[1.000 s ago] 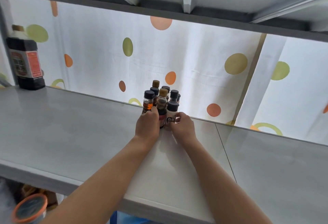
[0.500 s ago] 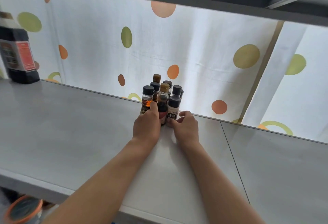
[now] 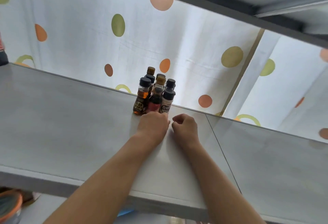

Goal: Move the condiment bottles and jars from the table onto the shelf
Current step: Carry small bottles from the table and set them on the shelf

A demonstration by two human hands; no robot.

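Bottles: we are seeing a tight cluster of small condiment bottles [image 3: 156, 92] standing upright on the grey shelf [image 3: 71, 126], close to its back edge, in front of the dotted curtain [image 3: 88, 28].
Amber bottle: the front-left bottle [image 3: 142, 99] is carrying a dark cap and is holding amber liquid to roughly two thirds of its height.
Middle bottle: the one with the gold cap [image 3: 156, 97] is showing dark liquid above a reddish label.
White bottle: the front-right bottle [image 3: 166, 102] is looking white under a dark cap; we cannot tell what is in it.
Rear bottles: their contents are hidden from us.
Left hand: our left hand [image 3: 152, 126] is resting just before the front bottles with fingers curled under; we cannot tell whether they are touching or gripping a bottle.
Right hand: our right hand [image 3: 185, 126] is lying loosely curled on the shelf, holding nothing, apart from the bottles.
Change: half a second ago both hands were pressing against the cluster; now they are sitting lower and the right one is letting go.
Below: a container with an orange rim [image 3: 9, 204] is showing under the shelf at lower left.
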